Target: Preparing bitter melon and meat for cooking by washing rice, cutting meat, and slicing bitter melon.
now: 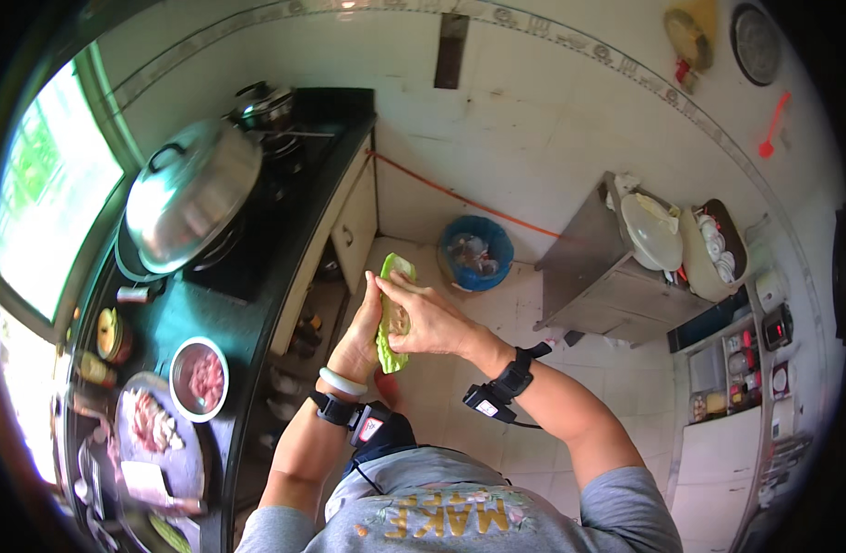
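Observation:
A halved bitter melon (397, 312), green outside with a pale hollow inside, is held upright above the floor in front of my body. My left hand (365, 332) grips its left side, the fingertips near its upper part. My right hand (430, 314) lies over the open side, its thumb lower down at the hollow and its fingers near the top, touching the left fingertips. On the counter at the left stand a metal bowl of raw meat (206, 380) and a round board (191, 462) with cut pale and pink pieces and a cleaver (145, 482). Another green vegetable (168, 533) lies below the board.
A large lidded wok (191, 197) and a pot (264, 107) stand on the dark counter (250, 311). A blue bin (477, 254) holding rubbish is on the floor ahead. A cabinet (602, 290) with dishes stands at the right. An open cupboard door (353, 228) juts out below the counter.

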The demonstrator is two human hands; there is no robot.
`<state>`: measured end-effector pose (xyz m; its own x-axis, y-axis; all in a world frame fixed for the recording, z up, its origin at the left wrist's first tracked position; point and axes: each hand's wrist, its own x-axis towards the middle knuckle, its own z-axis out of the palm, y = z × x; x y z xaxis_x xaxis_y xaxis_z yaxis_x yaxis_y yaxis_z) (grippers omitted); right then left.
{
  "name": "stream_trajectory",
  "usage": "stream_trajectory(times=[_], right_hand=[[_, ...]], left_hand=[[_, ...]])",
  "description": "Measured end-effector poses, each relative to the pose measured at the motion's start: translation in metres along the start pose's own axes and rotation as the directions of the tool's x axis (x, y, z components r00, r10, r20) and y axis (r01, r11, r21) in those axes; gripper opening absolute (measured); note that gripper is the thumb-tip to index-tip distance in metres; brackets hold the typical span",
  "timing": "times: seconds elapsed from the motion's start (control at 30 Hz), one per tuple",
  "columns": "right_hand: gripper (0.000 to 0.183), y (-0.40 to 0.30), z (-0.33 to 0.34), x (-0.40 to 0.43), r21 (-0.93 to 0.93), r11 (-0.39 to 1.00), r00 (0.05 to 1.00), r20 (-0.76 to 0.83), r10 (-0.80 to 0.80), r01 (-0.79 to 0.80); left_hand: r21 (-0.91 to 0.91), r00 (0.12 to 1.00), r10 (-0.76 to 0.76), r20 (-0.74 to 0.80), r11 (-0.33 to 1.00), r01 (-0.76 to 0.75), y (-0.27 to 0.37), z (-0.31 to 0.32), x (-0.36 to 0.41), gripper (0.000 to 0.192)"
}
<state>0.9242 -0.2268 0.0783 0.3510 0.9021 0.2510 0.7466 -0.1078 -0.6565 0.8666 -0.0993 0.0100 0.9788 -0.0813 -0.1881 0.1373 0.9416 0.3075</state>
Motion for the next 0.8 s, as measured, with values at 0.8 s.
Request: stream_trajectory(times=[0.8], right_hand=[[0.068, 0.397, -0.190, 0.127, -0.025, 0.867, 0.792, -0.419, 0.444, -0.498]], left_hand=[[0.640, 0.971, -0.219, -0.097, 0.733, 0.230, 0.044, 0.038, 0.457, 0.044]])
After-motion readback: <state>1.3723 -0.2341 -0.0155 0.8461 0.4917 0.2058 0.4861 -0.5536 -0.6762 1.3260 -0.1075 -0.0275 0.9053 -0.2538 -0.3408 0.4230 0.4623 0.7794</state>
